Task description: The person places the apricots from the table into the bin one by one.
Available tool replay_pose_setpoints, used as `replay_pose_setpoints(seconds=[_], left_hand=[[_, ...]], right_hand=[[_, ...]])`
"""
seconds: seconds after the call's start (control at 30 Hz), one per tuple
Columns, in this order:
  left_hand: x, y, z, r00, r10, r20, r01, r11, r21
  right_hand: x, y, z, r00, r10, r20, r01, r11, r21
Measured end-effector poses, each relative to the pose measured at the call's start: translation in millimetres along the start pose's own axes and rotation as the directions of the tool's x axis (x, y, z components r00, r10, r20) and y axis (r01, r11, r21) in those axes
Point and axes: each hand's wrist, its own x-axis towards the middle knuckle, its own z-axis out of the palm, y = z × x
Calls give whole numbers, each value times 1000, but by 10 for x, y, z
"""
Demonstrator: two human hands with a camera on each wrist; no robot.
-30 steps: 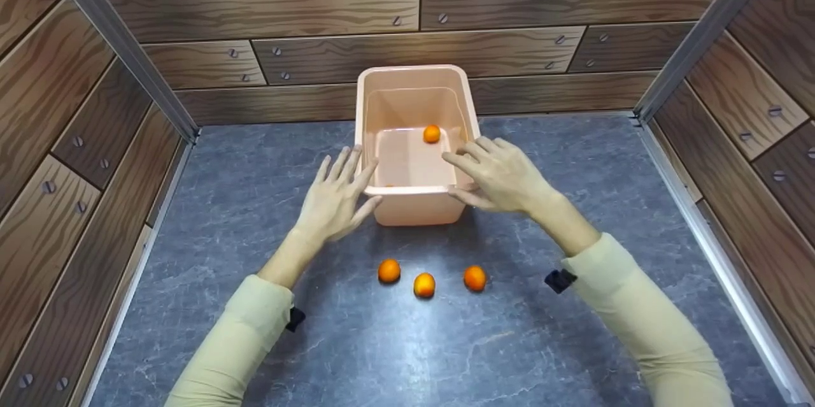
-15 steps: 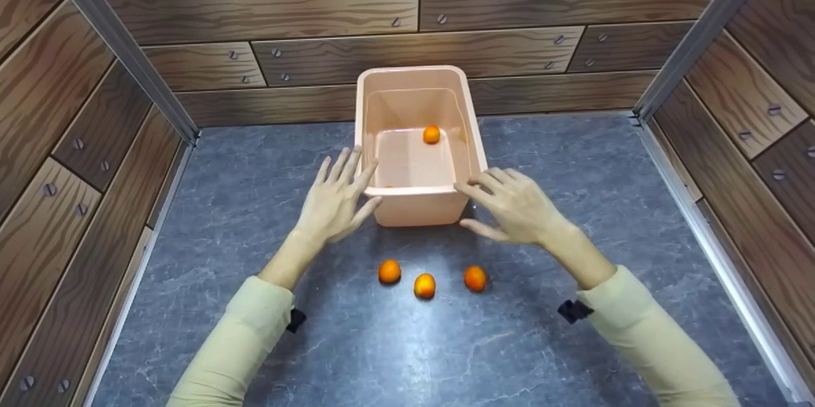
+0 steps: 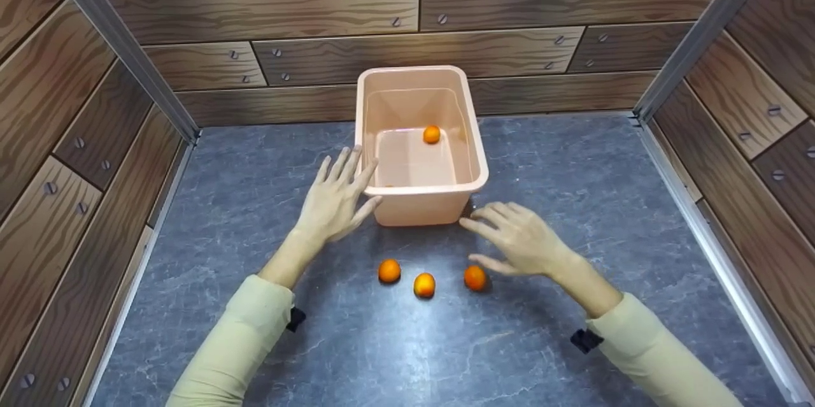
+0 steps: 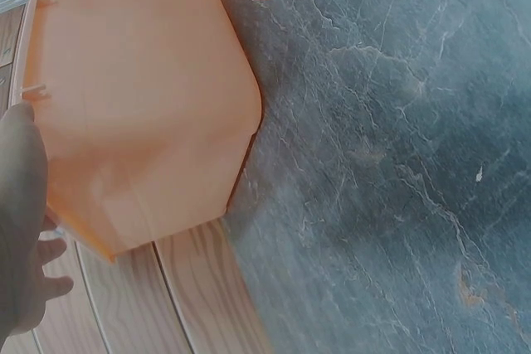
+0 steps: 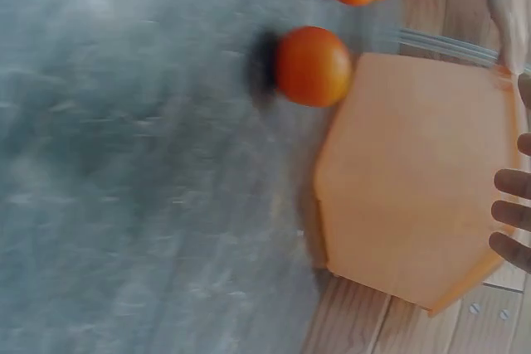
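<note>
A pale peach plastic bin stands near the back wall. One small orange lies on its floor, and a sliver of another orange shows behind its near rim. My left hand rests with straight fingers at the bin's left rim, its thumb by the near corner. Nothing is held in my right hand, which hovers with spread, slightly bent fingers over the floor at the bin's near right corner. Just below its thumb sits the right-hand orange; whether they touch I cannot tell.
Two more oranges lie in front of the bin, a left orange and a middle orange. Wood-patterned walls enclose the grey marbled surface at the back and both sides, with metal strips along the edges.
My right hand has moved from over the bin's right rim toward the person, down to the right-hand orange. The left hand, bin and oranges have stayed in place.
</note>
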Motion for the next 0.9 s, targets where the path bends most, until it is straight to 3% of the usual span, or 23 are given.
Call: replay_pose_setpoints(seconds=[0.4, 0.9], left_hand=[[11, 8, 2, 1000, -1, -6, 1, 1000, -11], [7, 10, 0, 1000, -9, 15, 9, 1000, -18]], right_hand=[[-267, -196, 190, 992, -4, 127, 0, 999, 34], [-501, -320, 449, 980, -14, 197, 8, 999, 36]])
